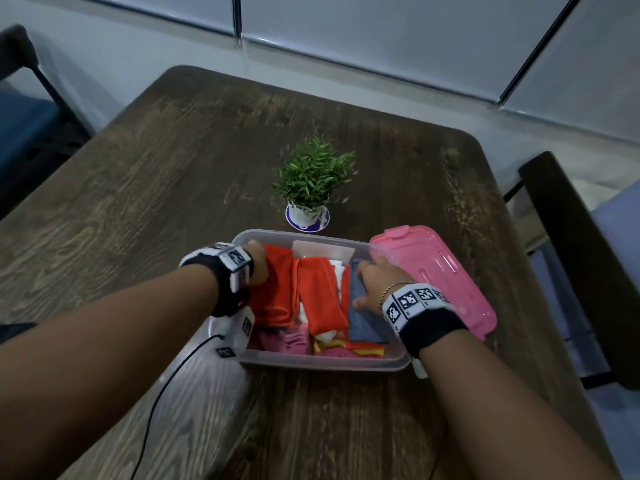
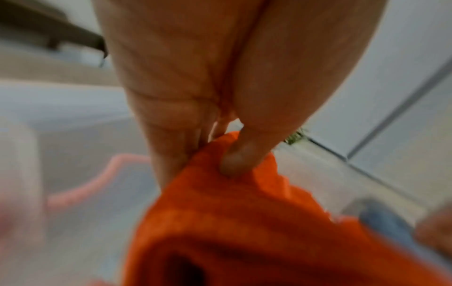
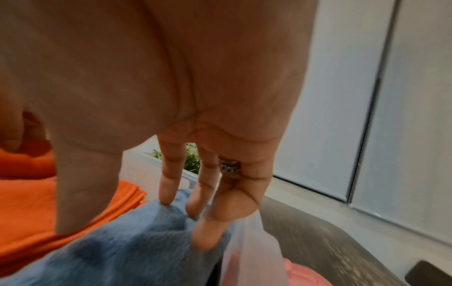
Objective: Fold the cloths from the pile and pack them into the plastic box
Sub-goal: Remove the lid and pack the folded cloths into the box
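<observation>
Head view looks steeply down onto the plastic box [image 1: 322, 362] from above; both wrist views sit close under the palms, facing forward over its cloths.

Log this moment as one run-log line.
stage: packing | left hand: pinches orange cloth in plastic box | right hand: fingers straight, pressing blue cloth | pink lid: off, right of box
</observation>
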Tool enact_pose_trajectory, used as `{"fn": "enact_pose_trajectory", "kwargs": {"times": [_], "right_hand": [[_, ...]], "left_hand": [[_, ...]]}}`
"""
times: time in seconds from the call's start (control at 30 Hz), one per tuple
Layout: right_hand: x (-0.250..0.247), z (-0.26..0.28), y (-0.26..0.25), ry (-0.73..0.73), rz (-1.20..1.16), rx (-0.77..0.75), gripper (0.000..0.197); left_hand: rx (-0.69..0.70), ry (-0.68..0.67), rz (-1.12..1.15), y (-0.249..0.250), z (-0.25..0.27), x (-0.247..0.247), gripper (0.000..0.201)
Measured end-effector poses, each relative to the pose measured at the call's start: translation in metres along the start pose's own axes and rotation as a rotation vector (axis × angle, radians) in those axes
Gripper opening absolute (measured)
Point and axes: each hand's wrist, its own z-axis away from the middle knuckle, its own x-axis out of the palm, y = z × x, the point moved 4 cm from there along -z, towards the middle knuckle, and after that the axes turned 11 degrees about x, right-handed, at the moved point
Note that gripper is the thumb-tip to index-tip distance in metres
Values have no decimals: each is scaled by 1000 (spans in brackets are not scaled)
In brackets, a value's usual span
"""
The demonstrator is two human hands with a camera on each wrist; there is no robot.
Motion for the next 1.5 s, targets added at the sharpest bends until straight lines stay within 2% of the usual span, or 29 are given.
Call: {"fn": "enact_pose_trajectory", "kwargs": {"times": [0.1, 0.23, 0.27, 0.3, 0.33, 0.4, 0.5, 0.67, 0.77, 0.83, 0.9, 1.0, 1.07, 1.17, 1.23, 1.3, 1.37, 1.4, 1.47, 1.5], "right_hand": [[3, -4, -18, -30, 73, -34, 41], [9, -11, -23, -108, 63, -4, 22], [10, -13, -20, -101, 39, 14, 12], [11, -16, -17, -76, 19, 30, 9], [11, -17, -14, -57, 9, 45, 13], [9, -17, -10, -47, -13, 70, 23], [-4, -19, 0, -27, -30, 97, 28], [-44, -7, -6, 49, -101, 62, 20], [-44, 1, -44, 66, -88, -16, 24], [-23, 0, -70, 0, -53, -96, 18], [-3, -4, -79, -79, -20, -133, 31], [-7, -7, -58, -69, -37, -135, 26], [-15, -9, -32, -53, 5, -83, 27], [-15, -7, -4, -51, 67, -29, 48], [-4, -6, -1, -97, 40, -24, 68], [5, -6, -7, -54, 45, -29, 73], [6, -7, -20, 96, 59, -93, 62], [4, -7, -26, 136, 30, -141, 58], [3, -8, -35, 64, -14, -235, 64], [6, -9, -39, -14, 25, -263, 71]], "left_hand": [[122, 5, -95, 16, -2, 1, 38], [161, 195, -202, 26, 1, -18, 42], [209, 180, -213, 29, -2, -17, 48], [295, 90, -220, 32, -4, -12, 57], [360, -12, -249, 31, -6, -2, 63], [364, -122, -287, 23, -13, 17, 64], [358, -56, -344, 22, -3, 15, 68], [388, -97, -310, 28, 7, 7, 58], [421, -146, -311, 29, -1, 10, 36], [380, -71, -287, 36, -8, 5, 24], [379, -8, -276, 40, -14, 9, 29], [444, -94, -144, 56, -23, 22, 35], [430, -104, -40, 68, -23, 24, 38], [407, -132, -121, 74, -35, 34, 35], [401, -80, -141, 69, -48, 42, 34], [434, -80, -93, 66, -42, 33, 30], [438, -64, -57, 61, -30, 8, 24], [428, -2, -58, 55, -27, -8, 25], [394, 45, -120, 36, -20, -31, 30], [369, 6, -168, 28, -19, -29, 36]]}}
